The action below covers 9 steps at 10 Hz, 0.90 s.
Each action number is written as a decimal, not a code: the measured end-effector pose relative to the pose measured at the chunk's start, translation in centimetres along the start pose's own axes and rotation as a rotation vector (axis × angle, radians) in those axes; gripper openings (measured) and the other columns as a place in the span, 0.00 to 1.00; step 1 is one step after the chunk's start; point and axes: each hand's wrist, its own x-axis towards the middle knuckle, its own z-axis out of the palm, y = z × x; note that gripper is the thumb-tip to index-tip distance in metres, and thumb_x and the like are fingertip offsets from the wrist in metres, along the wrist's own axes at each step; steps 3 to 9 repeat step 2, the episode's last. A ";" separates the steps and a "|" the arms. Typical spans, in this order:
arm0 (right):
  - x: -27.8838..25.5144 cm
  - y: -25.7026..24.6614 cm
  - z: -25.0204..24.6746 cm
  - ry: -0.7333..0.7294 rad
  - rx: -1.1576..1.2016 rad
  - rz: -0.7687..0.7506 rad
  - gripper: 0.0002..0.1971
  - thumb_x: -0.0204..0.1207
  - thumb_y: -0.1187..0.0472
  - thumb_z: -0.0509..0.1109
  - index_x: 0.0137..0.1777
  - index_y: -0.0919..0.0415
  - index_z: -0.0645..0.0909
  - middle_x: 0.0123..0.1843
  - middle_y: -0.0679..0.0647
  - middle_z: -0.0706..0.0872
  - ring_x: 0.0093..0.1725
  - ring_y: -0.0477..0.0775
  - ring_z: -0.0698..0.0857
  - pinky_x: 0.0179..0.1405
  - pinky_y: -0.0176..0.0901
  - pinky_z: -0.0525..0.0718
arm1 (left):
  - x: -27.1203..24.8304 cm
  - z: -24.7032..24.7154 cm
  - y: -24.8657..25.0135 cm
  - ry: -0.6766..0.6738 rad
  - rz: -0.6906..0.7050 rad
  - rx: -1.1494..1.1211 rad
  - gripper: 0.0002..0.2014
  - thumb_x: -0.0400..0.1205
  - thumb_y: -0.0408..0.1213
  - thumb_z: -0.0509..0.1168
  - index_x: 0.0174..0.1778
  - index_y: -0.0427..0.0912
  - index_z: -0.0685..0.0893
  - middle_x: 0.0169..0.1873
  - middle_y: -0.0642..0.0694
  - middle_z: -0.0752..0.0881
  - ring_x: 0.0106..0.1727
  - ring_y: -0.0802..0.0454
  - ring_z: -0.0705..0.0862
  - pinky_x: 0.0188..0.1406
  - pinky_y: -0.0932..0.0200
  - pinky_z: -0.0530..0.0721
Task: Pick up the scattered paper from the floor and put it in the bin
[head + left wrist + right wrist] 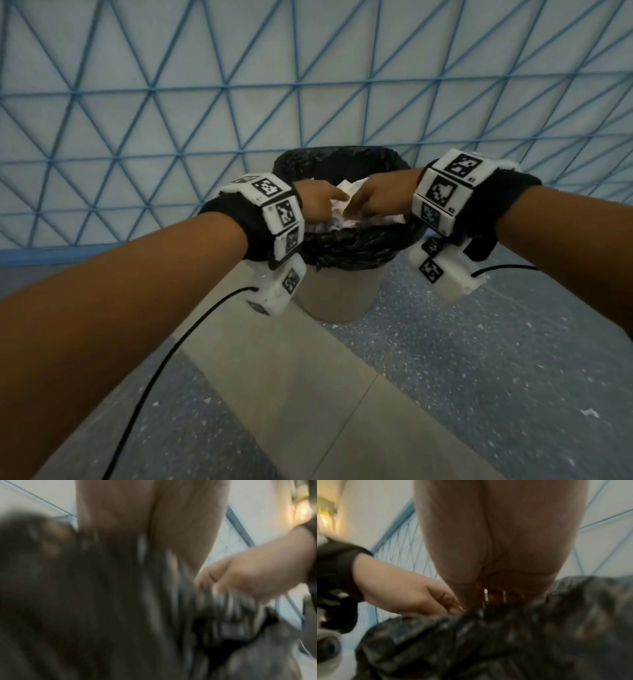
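- I read both hands over the bin mouth, pressing crumpled paper down so it stays inside.
- Left hand: fingers bent onto the paper; whether they grip it I cannot tell.
- Right hand: same, fingertips buried in the wad.
- Black liner bunches along the near rim, crowding the wrists.
- One scrap lies on the floor, far right.

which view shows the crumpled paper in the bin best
The head view: the crumpled paper lies white in the bin, between the left hand and right hand. Both wrist views are blurred, showing only the black bin bag and palms; no paper is clear there.
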 end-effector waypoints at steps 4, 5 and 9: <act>-1.2 2.0 -4.2 0.054 0.430 -0.076 0.19 0.76 0.72 0.59 0.62 0.59 0.83 0.65 0.59 0.85 0.65 0.59 0.82 0.61 0.38 0.76 | -3.7 -3.9 -2.9 0.365 0.008 -0.640 0.36 0.79 0.22 0.54 0.79 0.59 0.60 0.74 0.44 0.75 0.75 0.50 0.74 0.68 0.53 0.77; -1.2 2.0 -4.2 0.054 0.430 -0.076 0.19 0.76 0.72 0.59 0.62 0.59 0.83 0.65 0.59 0.85 0.65 0.59 0.82 0.61 0.38 0.76 | -3.7 -3.9 -2.9 0.365 0.008 -0.640 0.36 0.79 0.22 0.54 0.79 0.59 0.60 0.74 0.44 0.75 0.75 0.50 0.74 0.68 0.53 0.77; -1.2 2.0 -4.2 0.054 0.430 -0.076 0.19 0.76 0.72 0.59 0.62 0.59 0.83 0.65 0.59 0.85 0.65 0.59 0.82 0.61 0.38 0.76 | -3.7 -3.9 -2.9 0.365 0.008 -0.640 0.36 0.79 0.22 0.54 0.79 0.59 0.60 0.74 0.44 0.75 0.75 0.50 0.74 0.68 0.53 0.77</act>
